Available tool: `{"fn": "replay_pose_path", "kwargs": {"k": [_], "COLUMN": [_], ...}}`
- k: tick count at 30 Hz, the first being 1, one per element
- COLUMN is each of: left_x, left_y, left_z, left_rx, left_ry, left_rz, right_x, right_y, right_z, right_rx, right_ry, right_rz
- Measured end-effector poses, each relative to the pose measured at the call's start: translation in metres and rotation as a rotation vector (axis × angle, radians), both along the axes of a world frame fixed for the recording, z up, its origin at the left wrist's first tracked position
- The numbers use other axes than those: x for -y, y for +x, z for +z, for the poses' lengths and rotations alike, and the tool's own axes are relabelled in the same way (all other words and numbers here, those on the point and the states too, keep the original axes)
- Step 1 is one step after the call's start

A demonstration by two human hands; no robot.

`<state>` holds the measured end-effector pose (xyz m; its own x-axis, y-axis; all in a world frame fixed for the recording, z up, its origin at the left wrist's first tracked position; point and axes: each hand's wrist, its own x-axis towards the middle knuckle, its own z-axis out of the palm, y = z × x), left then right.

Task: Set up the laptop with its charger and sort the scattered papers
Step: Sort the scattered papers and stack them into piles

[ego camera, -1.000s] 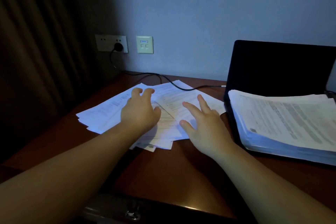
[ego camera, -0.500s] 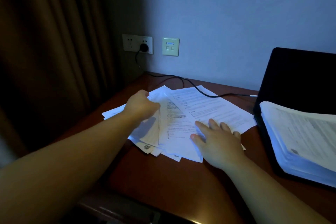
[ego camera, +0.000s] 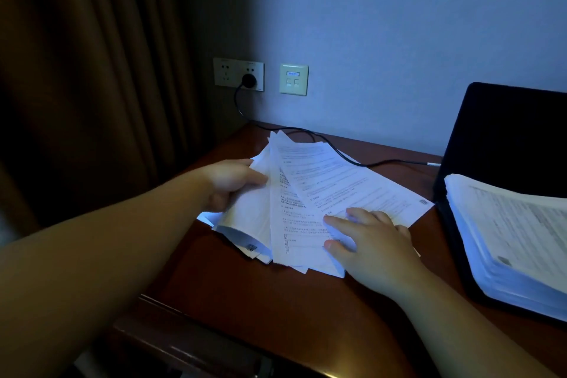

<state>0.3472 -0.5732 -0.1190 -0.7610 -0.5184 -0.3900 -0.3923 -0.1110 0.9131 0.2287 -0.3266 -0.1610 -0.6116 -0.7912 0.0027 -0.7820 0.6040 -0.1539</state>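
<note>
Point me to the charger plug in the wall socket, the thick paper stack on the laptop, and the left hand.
charger plug [ego camera: 248, 80]: head view, round black body.
thick paper stack [ego camera: 509, 233]: head view, top sheet.
left hand [ego camera: 233, 182]: head view, back of hand gripping loose sheets.

White printed papers [ego camera: 322, 190]; black laptop [ego camera: 503, 138]; brown desk [ego camera: 276, 310].
</note>
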Motion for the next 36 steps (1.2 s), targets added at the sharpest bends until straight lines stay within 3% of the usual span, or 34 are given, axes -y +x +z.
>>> {"fn": "replay_pose_path", "kwargs": {"k": [3, 6, 14, 17, 21, 26, 36], "left_x": [-0.003, 0.0, 0.0, -0.001, 0.0, 0.0, -0.019], "left_y": [0.011, 0.014, 0.015, 0.02, 0.033, 0.051, 0.059], "left_z": [-0.004, -0.009, -0.009, -0.009, -0.007, 0.0, -0.003], "left_rx": [-0.118, -0.143, 0.039, -0.048, -0.106, -0.182, -0.361], "left_ry": [0.266, 0.36, -0.021, -0.081, -0.129, -0.13, -0.05], "left_rz": [0.009, 0.062, 0.138, 0.161, 0.167, 0.159, 0.145], "right_x": [-0.003, -0.002, -0.005, -0.005, -0.004, -0.005, -0.014], "right_y": [0.006, 0.014, 0.012, 0.006, -0.007, -0.025, -0.027], "right_z": [0.0, 0.002, -0.002, -0.006, -0.005, 0.009, 0.058], "right_rx": [0.039, 0.076, 0.134, 0.238, 0.18, 0.109, 0.267], "right_ry": [-0.018, -0.016, -0.106, -0.334, -0.625, -0.611, -0.733], "right_rz": [0.098, 0.195, 0.298, 0.236, 0.102, -0.052, -0.34]}}
